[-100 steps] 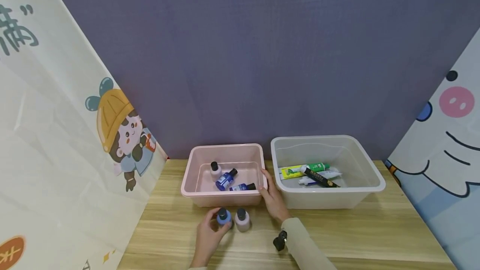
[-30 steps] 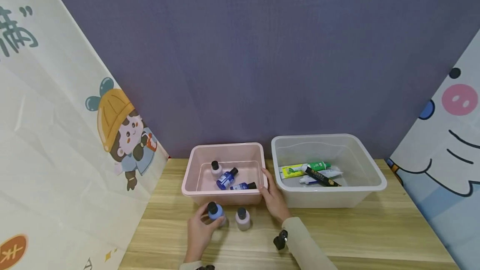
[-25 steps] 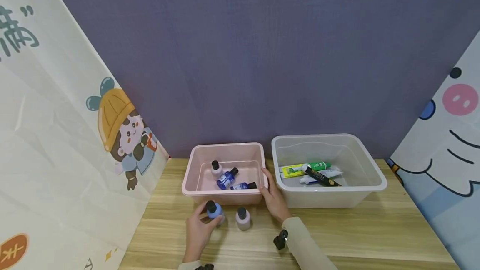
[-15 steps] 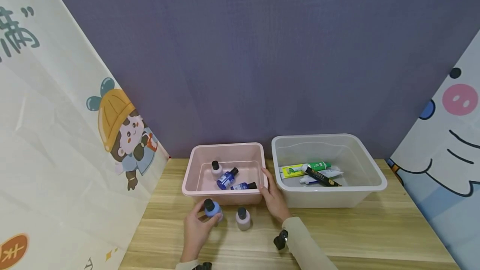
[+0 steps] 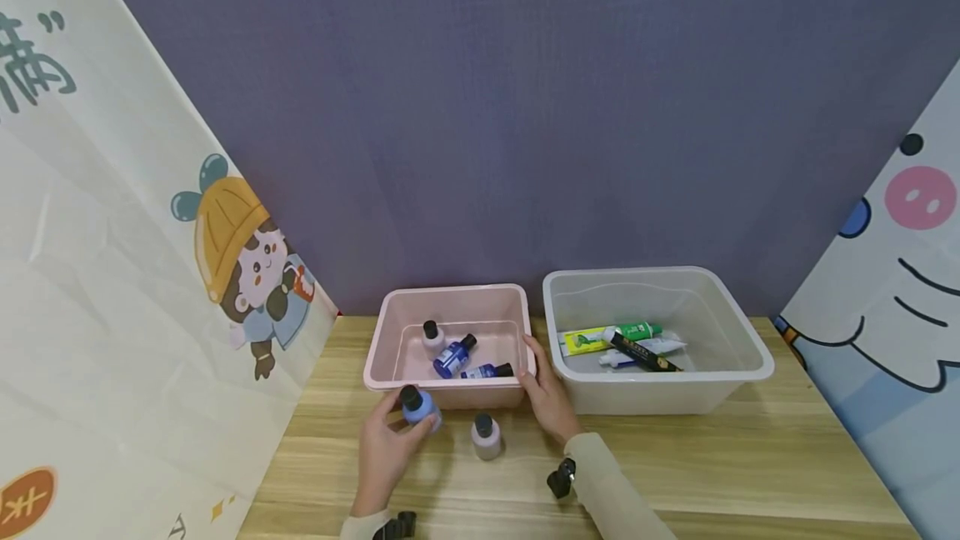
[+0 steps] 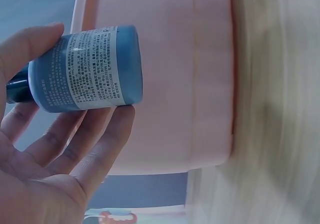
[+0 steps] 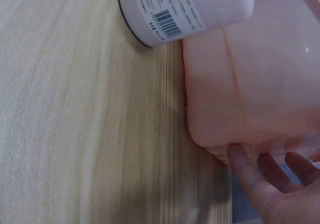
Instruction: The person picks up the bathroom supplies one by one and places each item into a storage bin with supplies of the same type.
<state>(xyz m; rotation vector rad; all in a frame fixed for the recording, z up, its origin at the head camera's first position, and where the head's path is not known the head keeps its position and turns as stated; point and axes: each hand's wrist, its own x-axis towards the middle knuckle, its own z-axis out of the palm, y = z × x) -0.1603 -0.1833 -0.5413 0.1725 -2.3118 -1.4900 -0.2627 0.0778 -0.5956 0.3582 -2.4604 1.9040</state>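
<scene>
My left hand (image 5: 386, 450) pinches a small blue bottle (image 5: 422, 412) with a black cap between thumb and fingers, tilted and just in front of the pink bin (image 5: 450, 396). Its printed white label faces the left wrist view. A pale pink-white bottle (image 5: 486, 441), also black-capped, stands upright on the table to the right. My right hand (image 5: 552, 402) touches the bin's front right corner, its fingers (image 7: 250, 176) fairly straight. Inside the bin are a white bottle (image 5: 433, 346) and two dark blue bottles, one (image 5: 452, 360) tilted, the other (image 5: 484, 372) lying near the front wall.
Right of the pink bin stands a larger white bin (image 5: 637, 397) with several tubes, among them a yellow-green tube (image 5: 588, 341) and a black tube (image 5: 643, 353). A dark blue-grey panel (image 5: 480, 123) rises behind the wooden table (image 5: 712, 473). Printed white sheets flank both sides.
My left hand has moved left and toward the pink bin, lifting and tilting the blue bottle away from beside the pale bottle. The right hand has stayed at the bin's corner.
</scene>
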